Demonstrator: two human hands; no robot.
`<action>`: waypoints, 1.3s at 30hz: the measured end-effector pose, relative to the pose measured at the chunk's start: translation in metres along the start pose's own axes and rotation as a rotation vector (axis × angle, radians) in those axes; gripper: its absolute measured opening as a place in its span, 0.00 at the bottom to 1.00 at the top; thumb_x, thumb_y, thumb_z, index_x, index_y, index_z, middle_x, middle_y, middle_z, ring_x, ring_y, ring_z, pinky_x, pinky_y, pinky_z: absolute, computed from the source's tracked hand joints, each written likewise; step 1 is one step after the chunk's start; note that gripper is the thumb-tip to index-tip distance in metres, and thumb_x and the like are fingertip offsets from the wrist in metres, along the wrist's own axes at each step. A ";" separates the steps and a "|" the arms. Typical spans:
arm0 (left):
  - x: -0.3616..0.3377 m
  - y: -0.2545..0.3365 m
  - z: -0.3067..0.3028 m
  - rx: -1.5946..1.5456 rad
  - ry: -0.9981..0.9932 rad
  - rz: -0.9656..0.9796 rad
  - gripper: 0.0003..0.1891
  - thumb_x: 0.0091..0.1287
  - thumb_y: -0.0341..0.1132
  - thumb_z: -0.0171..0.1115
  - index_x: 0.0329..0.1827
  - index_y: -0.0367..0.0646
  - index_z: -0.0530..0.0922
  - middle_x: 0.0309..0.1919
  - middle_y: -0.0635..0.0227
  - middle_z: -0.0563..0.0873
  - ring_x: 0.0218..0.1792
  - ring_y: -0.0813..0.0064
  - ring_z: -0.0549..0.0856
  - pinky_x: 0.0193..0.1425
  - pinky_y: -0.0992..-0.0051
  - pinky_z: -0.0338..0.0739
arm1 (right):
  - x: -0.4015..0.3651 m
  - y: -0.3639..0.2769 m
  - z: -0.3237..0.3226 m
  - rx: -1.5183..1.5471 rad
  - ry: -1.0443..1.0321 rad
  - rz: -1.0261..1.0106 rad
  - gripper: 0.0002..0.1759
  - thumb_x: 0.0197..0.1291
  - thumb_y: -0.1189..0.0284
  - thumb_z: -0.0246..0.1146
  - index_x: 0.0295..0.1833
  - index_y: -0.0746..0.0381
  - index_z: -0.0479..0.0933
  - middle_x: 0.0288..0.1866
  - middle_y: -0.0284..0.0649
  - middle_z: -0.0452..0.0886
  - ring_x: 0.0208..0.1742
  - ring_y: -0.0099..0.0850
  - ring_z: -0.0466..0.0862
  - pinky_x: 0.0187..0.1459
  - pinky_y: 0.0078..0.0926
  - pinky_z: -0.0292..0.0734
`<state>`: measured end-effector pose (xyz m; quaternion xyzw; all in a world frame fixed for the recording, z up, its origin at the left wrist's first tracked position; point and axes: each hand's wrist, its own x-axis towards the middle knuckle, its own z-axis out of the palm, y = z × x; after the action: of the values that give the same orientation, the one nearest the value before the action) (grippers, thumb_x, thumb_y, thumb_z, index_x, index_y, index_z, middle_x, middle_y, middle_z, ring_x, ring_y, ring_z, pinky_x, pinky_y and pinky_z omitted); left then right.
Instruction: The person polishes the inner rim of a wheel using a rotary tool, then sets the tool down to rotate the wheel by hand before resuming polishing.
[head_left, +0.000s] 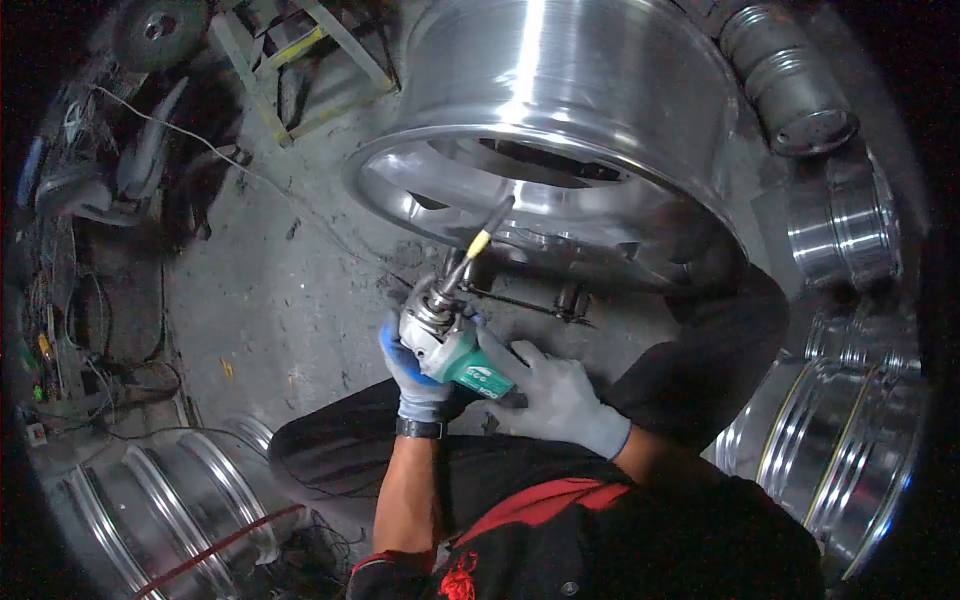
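A green-bodied angle grinder [483, 374] with a silver gear head lies across both my gloved hands. From its head a slim shaft [482, 243] with a yellow band and a tapered grey tip points up toward the large polished wheel rim [600, 90]. The tip overlaps the rim's open face in this view. My left hand [408, 365], in a grey and blue glove, cups the gear head from the left and below. On the green body rests my right hand [560, 395], gloved in grey, its fingers around the rear part.
Under the rim is a dark metal stand [530, 303]. A yellow-marked frame [300, 50] stands at the upper left. More metal rims lie at the lower left [170, 500] and right [840, 440], with a cylinder [790, 80] above. A thin cable [200, 135] crosses the floor.
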<state>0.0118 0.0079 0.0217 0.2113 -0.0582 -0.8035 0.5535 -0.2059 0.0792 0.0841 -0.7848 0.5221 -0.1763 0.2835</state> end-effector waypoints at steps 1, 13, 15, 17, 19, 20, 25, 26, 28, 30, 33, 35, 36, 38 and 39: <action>0.004 -0.006 -0.007 0.016 0.058 -0.011 0.40 0.81 0.65 0.49 0.83 0.44 0.73 0.61 0.54 0.90 0.56 0.54 0.90 0.69 0.48 0.83 | -0.003 0.002 0.000 -0.024 0.015 0.001 0.60 0.60 0.52 0.74 0.94 0.41 0.52 0.61 0.53 0.82 0.39 0.51 0.92 0.38 0.52 0.91; 0.004 0.025 0.015 0.039 0.085 0.131 0.37 0.81 0.68 0.50 0.63 0.39 0.86 0.52 0.54 0.93 0.53 0.56 0.91 0.63 0.57 0.86 | 0.033 -0.005 -0.007 0.015 0.064 -0.137 0.60 0.60 0.54 0.76 0.94 0.44 0.53 0.66 0.54 0.83 0.42 0.48 0.94 0.40 0.49 0.92; 0.002 0.035 0.024 0.062 0.089 0.153 0.37 0.81 0.67 0.49 0.63 0.39 0.85 0.52 0.52 0.93 0.52 0.55 0.91 0.63 0.57 0.86 | 0.042 -0.012 -0.011 -0.007 0.021 -0.133 0.60 0.59 0.54 0.76 0.94 0.45 0.53 0.68 0.55 0.83 0.43 0.48 0.94 0.40 0.49 0.92; 0.001 0.050 0.009 0.145 0.180 0.182 0.40 0.81 0.69 0.47 0.73 0.42 0.81 0.54 0.51 0.92 0.51 0.54 0.91 0.58 0.55 0.86 | 0.051 -0.018 -0.013 -0.028 -0.018 -0.131 0.60 0.59 0.55 0.76 0.94 0.45 0.53 0.69 0.56 0.83 0.43 0.48 0.95 0.40 0.49 0.93; -0.001 0.059 0.018 0.158 0.157 0.216 0.39 0.81 0.69 0.47 0.70 0.40 0.82 0.53 0.51 0.92 0.51 0.54 0.91 0.59 0.56 0.86 | 0.059 -0.022 -0.014 0.023 0.026 -0.184 0.60 0.59 0.55 0.76 0.94 0.46 0.53 0.67 0.55 0.84 0.40 0.49 0.94 0.39 0.50 0.92; -0.001 0.063 0.022 0.167 0.136 0.247 0.39 0.81 0.69 0.47 0.68 0.39 0.83 0.52 0.51 0.92 0.52 0.54 0.91 0.60 0.56 0.86 | 0.064 -0.023 -0.014 0.025 0.029 -0.184 0.60 0.59 0.55 0.76 0.94 0.46 0.53 0.67 0.55 0.84 0.40 0.49 0.94 0.39 0.50 0.92; -0.002 0.067 0.039 0.199 0.102 0.314 0.41 0.82 0.69 0.45 0.63 0.35 0.83 0.50 0.47 0.92 0.50 0.52 0.91 0.62 0.55 0.87 | 0.075 -0.025 -0.011 0.060 0.203 -0.330 0.59 0.60 0.56 0.76 0.94 0.45 0.53 0.61 0.54 0.87 0.38 0.50 0.94 0.37 0.52 0.91; -0.002 0.065 0.039 0.198 0.099 0.312 0.41 0.82 0.69 0.45 0.63 0.35 0.83 0.50 0.47 0.92 0.50 0.52 0.91 0.62 0.55 0.87 | 0.074 -0.026 -0.013 0.057 0.205 -0.328 0.59 0.60 0.56 0.76 0.94 0.45 0.53 0.61 0.54 0.87 0.38 0.50 0.94 0.37 0.52 0.91; -0.004 0.058 0.035 0.229 0.137 0.324 0.39 0.83 0.68 0.45 0.63 0.35 0.83 0.50 0.48 0.92 0.50 0.54 0.92 0.62 0.56 0.87 | 0.066 -0.025 -0.017 -0.009 0.017 -0.212 0.59 0.60 0.55 0.76 0.94 0.45 0.53 0.64 0.56 0.85 0.39 0.51 0.94 0.38 0.52 0.91; -0.004 0.049 0.030 0.163 0.191 0.282 0.37 0.83 0.66 0.47 0.63 0.36 0.84 0.51 0.52 0.93 0.50 0.58 0.92 0.62 0.57 0.87 | 0.055 -0.021 -0.019 0.006 0.001 -0.174 0.59 0.61 0.54 0.76 0.94 0.44 0.52 0.67 0.57 0.84 0.40 0.51 0.94 0.39 0.52 0.92; -0.002 0.025 0.027 0.122 0.165 0.190 0.37 0.82 0.67 0.48 0.65 0.40 0.85 0.53 0.55 0.93 0.52 0.60 0.92 0.62 0.58 0.87 | 0.036 -0.005 -0.011 0.018 0.057 -0.143 0.59 0.59 0.54 0.77 0.93 0.45 0.56 0.65 0.52 0.83 0.42 0.50 0.93 0.40 0.50 0.92; 0.004 0.009 0.016 0.129 0.208 0.120 0.39 0.81 0.69 0.47 0.68 0.41 0.84 0.55 0.55 0.92 0.53 0.59 0.91 0.62 0.58 0.86 | 0.021 0.002 -0.011 0.014 0.121 -0.147 0.59 0.57 0.54 0.79 0.92 0.48 0.59 0.62 0.46 0.84 0.44 0.48 0.93 0.41 0.48 0.92; 0.006 -0.001 0.015 0.109 0.229 0.106 0.39 0.81 0.69 0.46 0.69 0.41 0.83 0.55 0.54 0.92 0.53 0.58 0.91 0.62 0.57 0.86 | 0.014 0.003 -0.014 0.003 0.047 -0.081 0.59 0.57 0.54 0.79 0.92 0.49 0.59 0.59 0.46 0.83 0.43 0.48 0.92 0.41 0.49 0.91; 0.007 -0.009 0.013 0.110 0.196 0.028 0.40 0.80 0.69 0.47 0.72 0.40 0.81 0.54 0.53 0.91 0.52 0.56 0.90 0.62 0.56 0.85 | 0.004 0.007 -0.016 -0.008 -0.030 -0.016 0.59 0.58 0.54 0.79 0.92 0.49 0.60 0.56 0.46 0.83 0.43 0.48 0.91 0.40 0.49 0.91; 0.009 -0.013 0.007 0.103 0.245 0.023 0.40 0.80 0.69 0.47 0.71 0.40 0.81 0.54 0.53 0.91 0.52 0.56 0.90 0.62 0.56 0.85 | 0.001 0.010 -0.016 -0.008 -0.015 -0.027 0.59 0.59 0.53 0.78 0.93 0.46 0.56 0.61 0.48 0.81 0.43 0.50 0.92 0.40 0.51 0.91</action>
<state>-0.0049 0.0032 0.0217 0.3353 -0.0339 -0.7613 0.5539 -0.2221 0.0713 0.0903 -0.7941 0.5102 -0.1722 0.2817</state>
